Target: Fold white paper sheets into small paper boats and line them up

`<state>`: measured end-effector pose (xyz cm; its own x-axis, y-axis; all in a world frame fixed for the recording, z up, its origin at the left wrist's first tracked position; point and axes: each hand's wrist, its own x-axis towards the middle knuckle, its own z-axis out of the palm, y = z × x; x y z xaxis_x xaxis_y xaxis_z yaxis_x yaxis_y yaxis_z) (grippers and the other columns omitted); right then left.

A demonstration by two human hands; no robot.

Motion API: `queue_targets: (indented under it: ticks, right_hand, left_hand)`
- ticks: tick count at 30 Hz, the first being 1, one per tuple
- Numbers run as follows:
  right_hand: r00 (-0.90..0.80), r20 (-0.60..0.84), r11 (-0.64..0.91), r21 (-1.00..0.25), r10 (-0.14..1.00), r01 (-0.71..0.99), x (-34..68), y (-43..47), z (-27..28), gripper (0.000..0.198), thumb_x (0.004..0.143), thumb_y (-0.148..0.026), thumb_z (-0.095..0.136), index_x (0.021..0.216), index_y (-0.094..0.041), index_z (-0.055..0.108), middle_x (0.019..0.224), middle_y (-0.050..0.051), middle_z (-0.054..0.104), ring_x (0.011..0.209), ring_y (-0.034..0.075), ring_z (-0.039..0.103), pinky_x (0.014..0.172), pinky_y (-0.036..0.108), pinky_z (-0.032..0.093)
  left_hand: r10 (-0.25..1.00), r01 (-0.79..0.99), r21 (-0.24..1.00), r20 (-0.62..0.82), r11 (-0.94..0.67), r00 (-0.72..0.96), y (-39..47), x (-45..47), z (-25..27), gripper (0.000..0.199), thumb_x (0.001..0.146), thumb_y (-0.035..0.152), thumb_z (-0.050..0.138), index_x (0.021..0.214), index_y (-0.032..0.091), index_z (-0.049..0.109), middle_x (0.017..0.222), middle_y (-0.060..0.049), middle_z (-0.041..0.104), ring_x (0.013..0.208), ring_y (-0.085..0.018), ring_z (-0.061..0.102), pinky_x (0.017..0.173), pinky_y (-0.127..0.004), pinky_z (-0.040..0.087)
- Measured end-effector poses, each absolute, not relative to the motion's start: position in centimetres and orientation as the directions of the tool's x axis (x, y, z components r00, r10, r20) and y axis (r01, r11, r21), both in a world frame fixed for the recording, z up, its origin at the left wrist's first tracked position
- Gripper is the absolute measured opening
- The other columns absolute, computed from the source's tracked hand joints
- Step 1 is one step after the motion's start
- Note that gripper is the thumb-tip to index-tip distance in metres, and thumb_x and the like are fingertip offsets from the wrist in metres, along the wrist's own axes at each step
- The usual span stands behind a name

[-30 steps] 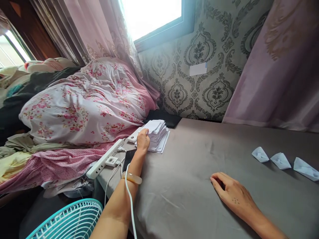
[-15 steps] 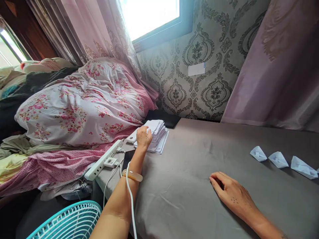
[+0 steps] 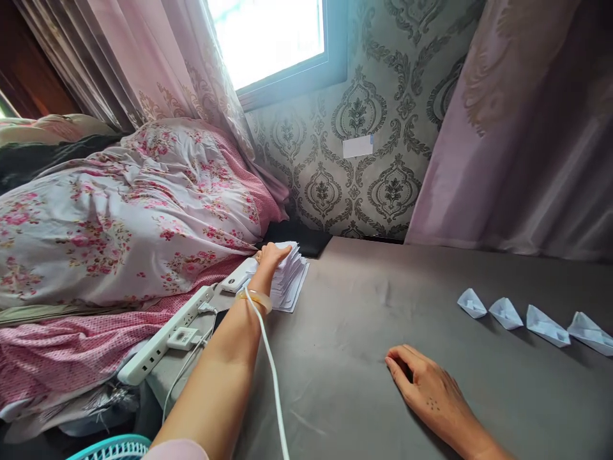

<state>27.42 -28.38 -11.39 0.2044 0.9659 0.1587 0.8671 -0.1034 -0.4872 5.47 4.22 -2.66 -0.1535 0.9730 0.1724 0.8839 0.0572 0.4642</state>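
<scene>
My left hand (image 3: 272, 257) reaches over the top of a thick stack of white paper (image 3: 290, 281), its thumb spread toward the right and its other fingers partly hidden at the left side. A pale bangle (image 3: 261, 300) circles that wrist, and a white cable (image 3: 275, 377) runs across the forearm. On the grey surface (image 3: 335, 358) rests my right hand (image 3: 426, 383), curled, thumb tip close to the index fingertip, with nothing seen between them. Several folded paper boats (image 3: 548, 327) stand in a row beyond it to the right.
A white power strip (image 3: 165, 335) with plugs lies along the left edge, near a white device (image 3: 237, 276) and a partly covered dark phone (image 3: 219, 319). Floral bedding (image 3: 143, 211) is heaped behind. A black flat item (image 3: 311, 241) lies by the wall; a turquoise fan (image 3: 112, 447) stands low left.
My left hand has reached farther over the paper stack and turned, its thumb now spread out. The view has swung right, bringing another paper boat into sight. My right hand stays resting.
</scene>
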Motion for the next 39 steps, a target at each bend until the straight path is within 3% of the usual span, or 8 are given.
queue_targets:
  ticks: [7, 18, 22, 26, 31, 35, 39]
  right_hand:
    - [0.205, 0.186, -0.093, -0.48, 0.961, 0.872, 27.5, -28.5, -11.6, 0.028, 0.091, -0.036, 0.035, 0.078, -0.025, 0.057, 0.078, 0.0, 0.064, 0.069, 0.016, 0.061, 0.059, 0.025, 0.04]
    - [0.216, 0.193, -0.092, -0.504, 0.957, 0.859, 27.5, -28.4, -11.7, 0.028, 0.091, -0.036, 0.035, 0.078, -0.025, 0.058, 0.078, 0.002, 0.064, 0.069, 0.017, 0.061, 0.059, 0.027, 0.04]
    - [0.214, 0.212, -0.083, -0.496, 0.953, 0.864, 27.5, -28.4, -11.8, 0.028, 0.091, -0.035, 0.036, 0.078, -0.025, 0.058, 0.078, 0.001, 0.064, 0.069, 0.017, 0.061, 0.057, 0.026, 0.039]
    - [0.211, 0.183, -0.101, -0.479, 0.96, 0.872, 27.4, -28.4, -11.6, 0.027, 0.091, -0.035, 0.036, 0.078, -0.025, 0.057, 0.078, 0.0, 0.063, 0.069, 0.016, 0.061, 0.059, 0.026, 0.04]
    - [0.194, 0.226, -0.063, -0.482, 0.955, 0.874, 27.4, -28.6, -11.4, 0.028, 0.091, -0.032, 0.035, 0.078, -0.024, 0.057, 0.076, 0.001, 0.062, 0.067, 0.016, 0.06, 0.059, 0.026, 0.039]
    - [0.195, 0.258, -0.047, -0.487, 0.946, 0.872, 27.4, -28.7, -11.6, 0.027, 0.091, -0.031, 0.036, 0.076, -0.024, 0.056, 0.074, 0.001, 0.062, 0.065, 0.015, 0.059, 0.057, 0.025, 0.039]
    - [0.199, 0.265, -0.05, -0.481, 0.944, 0.875, 27.5, -28.7, -11.7, 0.025, 0.091, -0.03, 0.037, 0.075, -0.024, 0.055, 0.074, 0.0, 0.062, 0.066, 0.015, 0.059, 0.056, 0.025, 0.038]
  left_hand:
    - [0.963, 0.877, 0.464, 0.156, 0.125, -0.219, 4.5, 6.0, -2.9, 0.053, 0.07, 0.058, 0.058, 0.099, 0.014, 0.058, 0.122, -0.021, 0.055, 0.117, -0.039, 0.048, 0.088, -0.045, 0.042]
    - [0.956, 0.871, 0.479, 0.193, 0.107, -0.223, 4.6, 5.4, -3.5, 0.05, 0.073, 0.056, 0.052, 0.099, 0.015, 0.064, 0.112, -0.02, 0.064, 0.11, -0.038, 0.054, 0.083, -0.042, 0.043]
    - [0.944, 0.884, 0.461, 0.252, 0.077, -0.214, 3.9, 5.6, -3.0, 0.043, 0.078, 0.048, 0.048, 0.103, 0.017, 0.065, 0.109, -0.019, 0.066, 0.105, -0.036, 0.058, 0.081, -0.042, 0.043]
    - [0.92, 0.914, 0.403, 0.342, 0.042, -0.193, 3.0, 6.0, -2.6, 0.035, 0.084, 0.031, 0.042, 0.1, 0.012, 0.067, 0.105, -0.022, 0.066, 0.105, -0.035, 0.058, 0.089, -0.046, 0.038]
    - [0.905, 0.923, 0.382, 0.376, 0.045, -0.2, 2.2, 5.6, -2.2, 0.032, 0.083, 0.02, 0.04, 0.104, 0.009, 0.062, 0.107, -0.024, 0.063, 0.106, -0.034, 0.058, 0.087, -0.044, 0.04]
    - [0.907, 0.916, 0.398, 0.367, 0.049, -0.207, 2.7, 4.9, -2.0, 0.035, 0.084, 0.032, 0.044, 0.109, 0.012, 0.058, 0.12, -0.022, 0.057, 0.118, -0.035, 0.048, 0.093, -0.047, 0.037]
    - [0.946, 0.904, 0.426, 0.277, 0.036, -0.168, 4.1, 4.8, -2.0, 0.054, 0.074, 0.055, 0.054, 0.104, 0.01, 0.057, 0.113, -0.028, 0.059, 0.11, -0.043, 0.053, 0.084, -0.053, 0.042]
